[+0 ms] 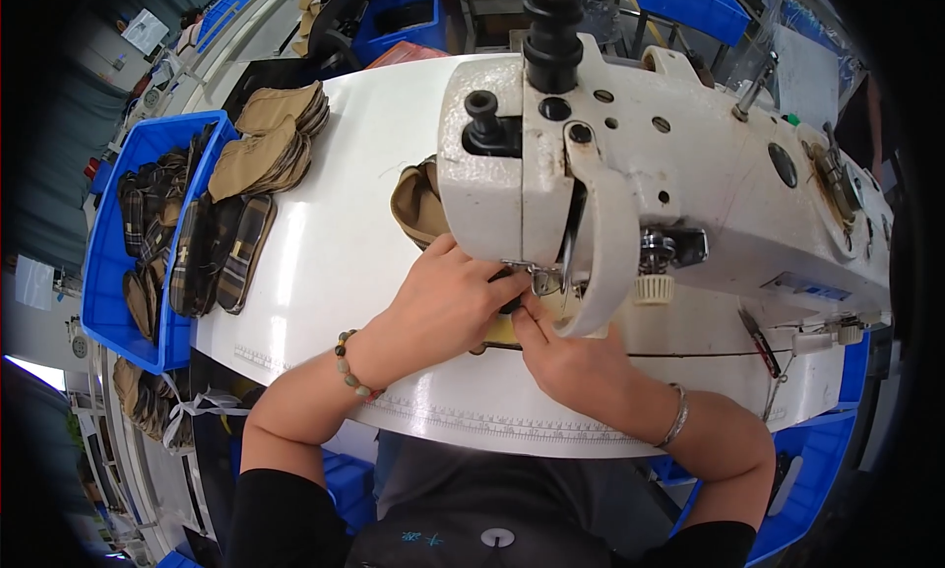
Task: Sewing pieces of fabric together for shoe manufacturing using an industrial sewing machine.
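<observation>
A white sewing machine [665, 174] stands over the white table [295, 302]. My left hand [435, 307] has its fingers bent over a small dark fabric piece [508, 301] at the needle area, pressing or gripping it. My right hand [566, 366] meets it from the right with fingertips closed on the same piece, partly hidden behind the machine's white lever. A tan fabric shoe piece [413, 204] lies just behind my left hand, partly covered by the machine head. A thin dark cord or binding [689, 354] runs rightward across the table from my right hand.
At the left, a blue bin [107, 312] holds plaid pieces, with more plaid pieces [236, 253] and tan stacks [268, 159] beside it. Red-and-black snips [758, 337] lie at the right. Other blue bins [394, 17] stand behind the table and below its edges.
</observation>
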Motion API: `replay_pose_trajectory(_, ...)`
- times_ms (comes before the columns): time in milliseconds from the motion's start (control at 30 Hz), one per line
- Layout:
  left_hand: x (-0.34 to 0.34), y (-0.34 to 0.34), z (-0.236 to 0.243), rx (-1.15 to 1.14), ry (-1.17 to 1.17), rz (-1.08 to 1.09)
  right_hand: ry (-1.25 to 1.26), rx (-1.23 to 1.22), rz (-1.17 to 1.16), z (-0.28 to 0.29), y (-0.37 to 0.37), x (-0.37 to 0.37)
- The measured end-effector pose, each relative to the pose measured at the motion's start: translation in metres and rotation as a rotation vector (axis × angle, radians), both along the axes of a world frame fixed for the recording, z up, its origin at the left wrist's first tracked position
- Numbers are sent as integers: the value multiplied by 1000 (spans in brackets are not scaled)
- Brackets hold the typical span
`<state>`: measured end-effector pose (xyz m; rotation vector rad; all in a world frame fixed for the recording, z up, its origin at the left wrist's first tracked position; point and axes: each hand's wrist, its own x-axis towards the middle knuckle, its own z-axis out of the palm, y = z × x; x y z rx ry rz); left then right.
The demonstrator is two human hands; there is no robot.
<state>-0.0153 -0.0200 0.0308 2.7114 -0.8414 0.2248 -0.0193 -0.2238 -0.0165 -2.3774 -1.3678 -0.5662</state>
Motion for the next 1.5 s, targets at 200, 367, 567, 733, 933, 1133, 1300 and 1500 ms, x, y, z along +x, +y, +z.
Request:
replay_pose_trajectory(200,2,-2,-9,-27,-23,17,51,-108,-108,2,0,-2)
replay_pose_trajectory(367,2,-3,-5,-48,-7,20,59,-95,-114,2,0,0)
replay_pose_trajectory(567,2,1,-7,-33,-16,14,13,36,-43,-2,-1,9)
replay_pose_trajectory(733,-9,8,6,-39,-180,17,348,177,-167,-11,-7,16)
replay_pose_trajectory(933,-4,12,7,100,-156,-50,281,20,-194,-3,-16,25)
replay_pose_trajectory(1133,8,15,-3,224,-289,-151,363,105,-128,-16,-16,32)
replay_pose_trajectory(1300,6,15,-6,90,-225,-106,363,108,-92,-13,-17,32)
replay_pose_trajectory(1500,9,14,-14,66,-204,-103,369,229,-87,-16,-11,27)
